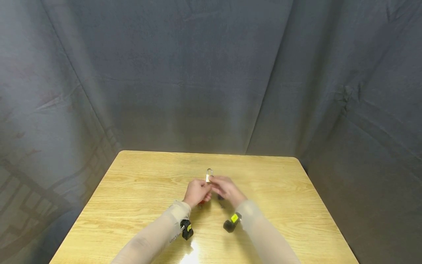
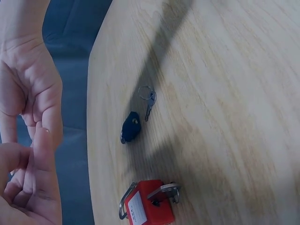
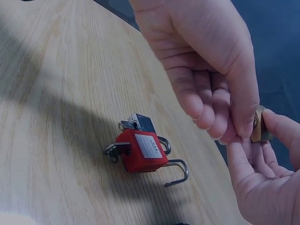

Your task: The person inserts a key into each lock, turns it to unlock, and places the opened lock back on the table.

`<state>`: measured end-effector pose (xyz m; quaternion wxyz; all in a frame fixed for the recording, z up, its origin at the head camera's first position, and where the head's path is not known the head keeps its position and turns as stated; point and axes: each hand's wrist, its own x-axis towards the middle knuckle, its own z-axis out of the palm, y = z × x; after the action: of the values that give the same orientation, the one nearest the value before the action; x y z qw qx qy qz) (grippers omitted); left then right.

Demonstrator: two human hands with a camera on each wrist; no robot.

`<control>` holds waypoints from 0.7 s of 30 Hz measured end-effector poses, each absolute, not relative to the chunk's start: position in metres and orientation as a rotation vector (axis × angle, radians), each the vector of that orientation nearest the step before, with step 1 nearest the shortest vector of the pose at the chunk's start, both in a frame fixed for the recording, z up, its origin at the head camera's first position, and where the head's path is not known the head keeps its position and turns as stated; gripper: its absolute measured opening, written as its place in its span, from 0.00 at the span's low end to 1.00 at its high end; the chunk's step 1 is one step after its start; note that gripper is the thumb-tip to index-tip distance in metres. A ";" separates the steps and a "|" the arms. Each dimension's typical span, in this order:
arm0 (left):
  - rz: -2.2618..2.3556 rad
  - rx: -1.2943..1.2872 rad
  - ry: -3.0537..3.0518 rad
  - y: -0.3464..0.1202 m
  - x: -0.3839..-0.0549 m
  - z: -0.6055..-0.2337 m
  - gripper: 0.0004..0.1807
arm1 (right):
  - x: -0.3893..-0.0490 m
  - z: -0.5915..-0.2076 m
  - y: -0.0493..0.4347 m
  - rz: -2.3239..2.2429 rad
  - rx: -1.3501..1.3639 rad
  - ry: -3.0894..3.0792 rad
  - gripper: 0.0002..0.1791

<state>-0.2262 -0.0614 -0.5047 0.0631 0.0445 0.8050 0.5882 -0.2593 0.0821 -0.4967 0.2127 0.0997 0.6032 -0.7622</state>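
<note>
A brass padlock (image 1: 208, 178) is raised over the table, its steel shackle pointing away. My right hand (image 1: 227, 189) holds its body between thumb and fingers; in the right wrist view the padlock (image 3: 260, 125) shows its end face turned towards my left hand (image 3: 201, 61). The left thumb and forefinger pinch together right at that end, and what lies between them is hidden. Beneath the hands, a red padlock (image 3: 140, 152) with a white label lies on the table, its shackle open and a key in it.
Beside the red padlock lies a black-sided padlock (image 3: 144, 123) with a key at its end. Farther right on the wooden table (image 1: 138, 183) lie a dark blue padlock (image 2: 131, 126) and a loose key (image 2: 149, 105) on a ring. A grey curtain (image 1: 184, 91) hangs behind.
</note>
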 end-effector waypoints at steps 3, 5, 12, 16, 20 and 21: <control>1.821 0.145 2.360 -0.062 -0.225 -0.506 0.11 | -0.259 -0.497 0.083 -2.099 0.260 1.723 0.26; 1.842 0.162 2.311 -0.063 -0.225 -0.507 0.13 | -0.259 -0.497 0.084 -2.089 0.253 1.747 0.28; 1.772 0.203 2.215 -0.069 -0.232 -0.513 0.17 | -0.256 -0.500 0.089 -2.101 0.237 1.744 0.29; 1.744 0.174 2.214 -0.077 -0.237 -0.514 0.16 | -0.255 -0.501 0.093 -2.117 0.221 1.713 0.28; 1.902 0.029 2.135 -0.084 -0.247 -0.514 0.19 | -0.254 -0.502 0.096 -2.123 0.225 1.689 0.29; 1.954 0.007 2.099 -0.086 -0.250 -0.514 0.20 | -0.254 -0.502 0.096 -2.120 0.224 1.688 0.30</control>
<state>-0.2501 -0.0859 -0.5142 0.1365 0.0024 0.7250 0.6751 -0.2536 0.0963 -0.5016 0.2097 0.0806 0.6070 -0.7623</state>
